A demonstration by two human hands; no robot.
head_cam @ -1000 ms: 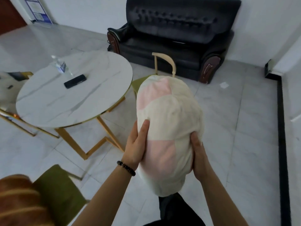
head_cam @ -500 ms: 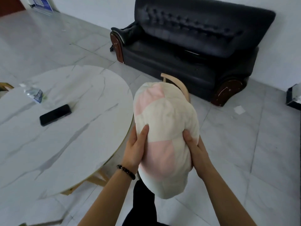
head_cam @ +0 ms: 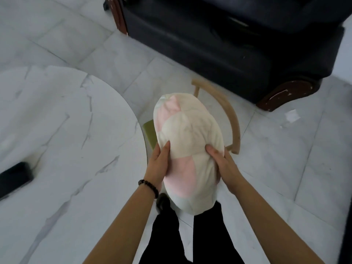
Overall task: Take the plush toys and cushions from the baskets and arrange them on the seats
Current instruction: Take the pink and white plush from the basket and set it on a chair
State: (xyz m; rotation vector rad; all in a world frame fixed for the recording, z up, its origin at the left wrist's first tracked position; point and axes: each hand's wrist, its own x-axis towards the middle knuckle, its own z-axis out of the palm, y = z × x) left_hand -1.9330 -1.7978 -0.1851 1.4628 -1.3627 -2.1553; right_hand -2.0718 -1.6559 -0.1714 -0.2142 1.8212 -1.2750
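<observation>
A plump cream and pink checked cushion [head_cam: 187,134] is held in the air in front of me, standing on end. My left hand [head_cam: 158,164] grips its left side, thumb on the front. My right hand [head_cam: 222,164] grips its right side the same way. Just behind and below the cushion stands a wooden chair [head_cam: 231,115] with a curved back and a green seat [head_cam: 150,133], mostly hidden by the cushion. Beyond it is a black leather sofa [head_cam: 238,44].
A round white marble table [head_cam: 66,140] fills the left side, its edge close to my left hand; a black phone [head_cam: 15,176] lies on it. Grey tiled floor [head_cam: 304,159] extends to the right. My legs in black trousers [head_cam: 190,235] are below.
I have walked forward and looked down. The table, chair and sofa are nearer, and the cushion now hangs over the chair seat. Both hands keep the same hold.
</observation>
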